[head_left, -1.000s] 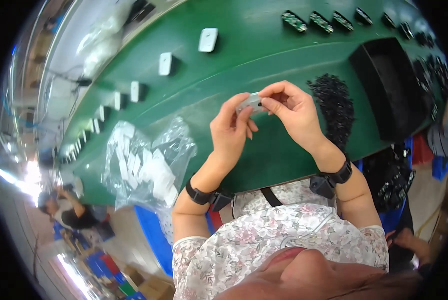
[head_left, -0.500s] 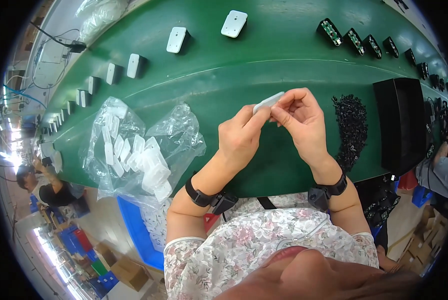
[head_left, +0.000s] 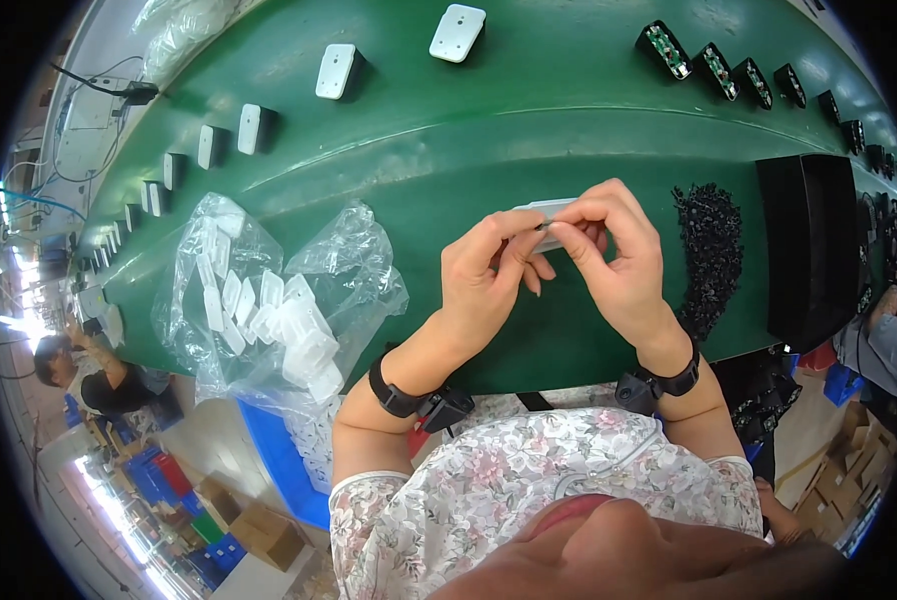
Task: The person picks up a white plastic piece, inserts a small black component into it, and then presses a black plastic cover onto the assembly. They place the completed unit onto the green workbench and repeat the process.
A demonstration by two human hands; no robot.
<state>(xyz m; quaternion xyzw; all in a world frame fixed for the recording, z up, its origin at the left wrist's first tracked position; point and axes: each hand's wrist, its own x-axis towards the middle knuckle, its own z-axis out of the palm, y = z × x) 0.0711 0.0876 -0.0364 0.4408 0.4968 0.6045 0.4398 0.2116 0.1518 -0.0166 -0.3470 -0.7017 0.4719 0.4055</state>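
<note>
In front of me over the green table, my left hand (head_left: 481,280) and my right hand (head_left: 617,262) meet fingertip to fingertip. A white plastic cover (head_left: 551,206) sits between them, partly hidden behind the fingers; the left hand grips it. At the touching fingertips shows a tiny dark piece (head_left: 544,226), pinched by the right thumb and forefinger; its exact shape is too small to tell. Left of my hands, a clear plastic bag (head_left: 354,255) lies open with several loose white covers (head_left: 307,325). A heap of small black parts (head_left: 709,255) lies to the right.
An open black box (head_left: 809,250) stands beyond the black heap. White-topped units (head_left: 337,72) line the far left of the green table (head_left: 529,110); black housings with green circuit boards (head_left: 666,50) line the far right. A blue bin (head_left: 269,450) is below the table edge.
The white cover has turned and now lies more behind my fingers. My fingertips have come together, and a tiny dark piece shows between them. The units along the table have shifted slightly left in view.
</note>
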